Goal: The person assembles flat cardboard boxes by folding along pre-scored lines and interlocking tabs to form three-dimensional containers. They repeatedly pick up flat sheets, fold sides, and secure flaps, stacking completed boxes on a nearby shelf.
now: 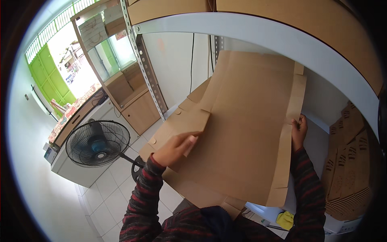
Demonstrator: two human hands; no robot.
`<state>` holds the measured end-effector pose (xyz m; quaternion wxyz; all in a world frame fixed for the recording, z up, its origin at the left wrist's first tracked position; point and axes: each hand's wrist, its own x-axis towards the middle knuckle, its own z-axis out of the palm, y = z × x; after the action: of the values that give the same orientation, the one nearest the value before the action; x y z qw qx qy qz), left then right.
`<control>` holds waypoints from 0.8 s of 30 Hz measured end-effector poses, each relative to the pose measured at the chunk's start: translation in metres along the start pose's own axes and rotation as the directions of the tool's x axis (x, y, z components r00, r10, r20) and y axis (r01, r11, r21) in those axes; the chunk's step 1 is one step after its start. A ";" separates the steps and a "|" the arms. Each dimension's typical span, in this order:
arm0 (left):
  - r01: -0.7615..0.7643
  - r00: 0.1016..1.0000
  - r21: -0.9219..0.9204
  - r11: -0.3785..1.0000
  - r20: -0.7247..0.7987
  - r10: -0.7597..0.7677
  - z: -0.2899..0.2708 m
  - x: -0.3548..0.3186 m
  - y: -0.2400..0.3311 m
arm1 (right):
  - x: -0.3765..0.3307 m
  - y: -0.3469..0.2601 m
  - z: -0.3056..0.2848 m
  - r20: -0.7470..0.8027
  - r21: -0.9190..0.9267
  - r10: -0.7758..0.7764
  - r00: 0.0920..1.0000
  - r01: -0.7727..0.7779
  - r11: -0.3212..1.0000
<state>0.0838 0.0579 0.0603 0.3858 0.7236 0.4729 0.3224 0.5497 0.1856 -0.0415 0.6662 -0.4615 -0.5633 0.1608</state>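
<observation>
A large flat brown cardboard box blank, creased and with side flaps, lies tilted in front of me, unfolded. My left hand rests against its left flap panel, fingers stretched out together and thumb on top. That panel has small round tabs and stands partly folded up. On the far side, my right hand pinches the blank's right edge flap, thumb on the near face. Some right-hand fingers are hidden behind the cardboard.
A black fan stands at left on the tiled floor. Metal shelving with cardboard boxes arches above. Stacked folded cartons sit at right, and a yellow cloth lies below the blank. A glass cabinet is behind.
</observation>
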 end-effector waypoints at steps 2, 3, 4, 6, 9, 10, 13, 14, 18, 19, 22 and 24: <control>-0.080 0.992 0.112 0.990 0.102 0.069 0.015 0.001 0.014 | 0.002 0.007 -0.005 0.000 0.014 0.035 0.999 -0.035 0.999; -0.157 0.980 0.263 0.952 0.157 0.118 0.018 0.003 0.014 | 0.002 0.007 -0.005 -0.001 0.017 0.026 1.000 -0.026 1.000; -0.181 0.974 0.400 0.898 0.202 0.106 0.023 0.004 0.015 | 0.002 0.007 -0.004 -0.002 0.019 0.017 1.000 -0.017 1.000; -0.237 0.957 0.640 0.731 0.285 0.061 0.030 0.006 0.022 | 0.001 0.006 -0.003 0.002 0.033 0.000 1.000 0.000 0.999; -0.292 0.950 0.627 0.722 0.275 0.145 0.030 0.010 0.018 | 0.001 0.007 -0.004 0.011 0.032 -0.011 1.000 0.011 0.999; -0.188 0.954 0.555 0.810 0.301 0.015 0.024 0.017 0.021 | 0.002 0.009 -0.008 0.005 0.007 -0.010 1.000 0.010 1.000; 0.079 0.932 0.216 0.973 0.330 -0.149 -0.015 0.049 0.016 | 0.004 0.010 -0.009 0.001 0.051 0.051 0.999 -0.051 0.997; 0.072 0.962 0.010 0.997 0.263 -0.072 -0.028 0.064 -0.006 | 0.005 0.008 -0.006 0.006 0.087 0.080 0.997 -0.080 0.993; 0.146 0.988 0.138 0.980 -0.066 -0.138 -0.053 0.116 -0.048 | 0.008 0.004 -0.003 0.039 0.235 0.195 0.980 -0.199 0.952; 0.182 0.979 0.084 0.980 -0.108 -0.173 -0.052 0.126 -0.055 | 0.007 0.005 -0.003 0.035 0.237 0.204 0.978 -0.206 0.949; 0.301 0.947 -0.205 0.931 -0.054 -0.317 -0.042 0.148 -0.069 | 0.007 0.008 -0.006 0.043 0.257 0.234 0.971 -0.238 0.937; 0.273 0.951 -0.236 0.933 -0.079 -0.298 -0.037 0.156 -0.074 | 0.007 0.008 -0.009 0.059 0.278 0.250 0.966 -0.256 0.926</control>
<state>0.0744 0.2319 0.0305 0.4795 0.5801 0.5551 0.3542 0.5623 0.1915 -0.0434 0.6927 -0.4285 -0.4775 0.3295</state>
